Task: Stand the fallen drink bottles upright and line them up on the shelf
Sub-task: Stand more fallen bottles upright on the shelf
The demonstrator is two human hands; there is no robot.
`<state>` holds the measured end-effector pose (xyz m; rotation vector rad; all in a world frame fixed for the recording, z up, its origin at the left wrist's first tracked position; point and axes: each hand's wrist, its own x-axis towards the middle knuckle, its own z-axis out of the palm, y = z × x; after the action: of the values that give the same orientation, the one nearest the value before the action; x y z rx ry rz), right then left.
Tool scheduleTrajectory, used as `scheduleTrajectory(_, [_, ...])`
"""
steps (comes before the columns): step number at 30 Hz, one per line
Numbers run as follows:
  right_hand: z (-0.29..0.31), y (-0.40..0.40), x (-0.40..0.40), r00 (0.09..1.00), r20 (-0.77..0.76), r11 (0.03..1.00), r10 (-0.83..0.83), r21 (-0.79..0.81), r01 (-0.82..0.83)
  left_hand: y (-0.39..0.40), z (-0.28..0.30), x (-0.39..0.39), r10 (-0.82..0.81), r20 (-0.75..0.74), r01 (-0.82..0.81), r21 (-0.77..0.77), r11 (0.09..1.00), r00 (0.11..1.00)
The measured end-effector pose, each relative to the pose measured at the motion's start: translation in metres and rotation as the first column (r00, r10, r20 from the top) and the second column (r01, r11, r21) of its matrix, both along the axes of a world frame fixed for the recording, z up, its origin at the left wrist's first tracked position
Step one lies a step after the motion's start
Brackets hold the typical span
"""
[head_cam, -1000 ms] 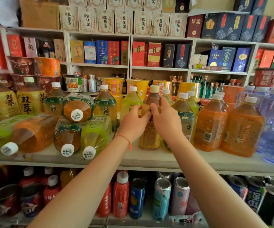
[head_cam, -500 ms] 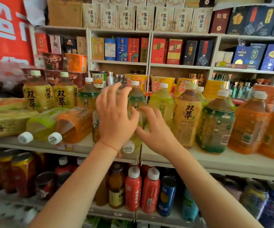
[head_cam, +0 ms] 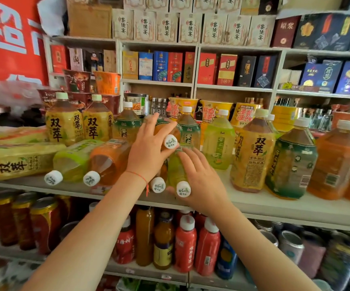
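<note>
The shelf (head_cam: 275, 204) in front of you carries upright bottles at the back and fallen ones lying caps outward. Your left hand (head_cam: 146, 152) curls around the top fallen bottle (head_cam: 170, 131), near its white cap. Your right hand (head_cam: 201, 181) grips the green fallen bottle (head_cam: 177, 171) below it.

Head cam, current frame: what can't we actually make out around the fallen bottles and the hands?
- Head view: the top fallen bottle shows little but its cap; the left hand covers its body.
- Body of the fallen bottle with the lower cap: behind the left wrist.
- Right hand lies on the green fallen bottle; its thumb is hidden, so the grip is unclear.
- Yellow packs at left: blurred and cut by the edge.
</note>
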<state>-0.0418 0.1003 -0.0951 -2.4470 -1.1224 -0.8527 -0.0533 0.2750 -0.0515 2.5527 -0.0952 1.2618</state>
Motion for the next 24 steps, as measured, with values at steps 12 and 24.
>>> scheduleTrajectory(12, [0.042, -0.004, 0.011, 0.985, 0.174, 0.854, 0.016, 0.51, -0.104, 0.0, -0.005, -0.002, -0.072, 0.105, 0.083, -0.112, 0.99, 0.992])
scheduleTrajectory(24, [0.113, -0.015, 0.064, 0.851, -0.496, 0.714, -0.171, 0.533, 0.454, -0.002, -0.008, 0.0, -0.066, 0.097, 0.076, -0.102, 0.992, 0.993])
